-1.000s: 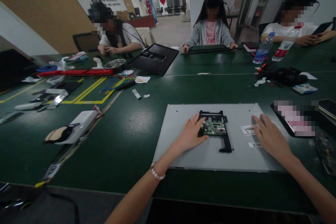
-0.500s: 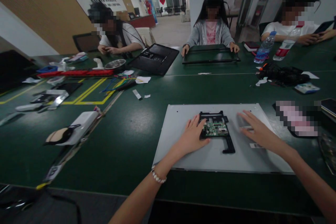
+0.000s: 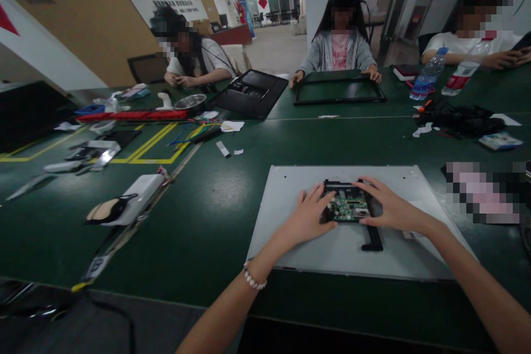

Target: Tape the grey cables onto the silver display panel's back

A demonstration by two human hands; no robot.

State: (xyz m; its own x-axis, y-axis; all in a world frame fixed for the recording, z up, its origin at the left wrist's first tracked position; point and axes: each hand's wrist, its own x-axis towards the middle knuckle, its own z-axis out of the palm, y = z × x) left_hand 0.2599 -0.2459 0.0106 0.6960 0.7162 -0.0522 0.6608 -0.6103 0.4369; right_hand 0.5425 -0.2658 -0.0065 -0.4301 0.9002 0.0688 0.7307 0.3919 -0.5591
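On a flat light-grey panel point(image 3: 307, 259) lies a black plastic bracket point(image 3: 372, 240) with a green circuit board point(image 3: 347, 206) set in it. My left hand point(image 3: 309, 214) grips the bracket's left side, fingers near its top and thumb low by the board. My right hand point(image 3: 388, 207) spans the right side, fingertips at the upper corner and thumb at the board's lower right. Both hands partly cover the bracket's sides. One leg of the bracket sticks out toward me below my right hand.
Across the green table a person holds a black rectangular frame point(image 3: 340, 102). A black panel point(image 3: 253, 94) lies left of it. Two bottles, one a blue-capped bottle point(image 3: 427, 74), stand at the back right. A white box-like object point(image 3: 143, 193) and loose wires point(image 3: 191, 135) are left.
My right hand has moved left from above the grey panel onto the bracket's right side. My left hand stays on the bracket's left side. The view has shifted slightly.
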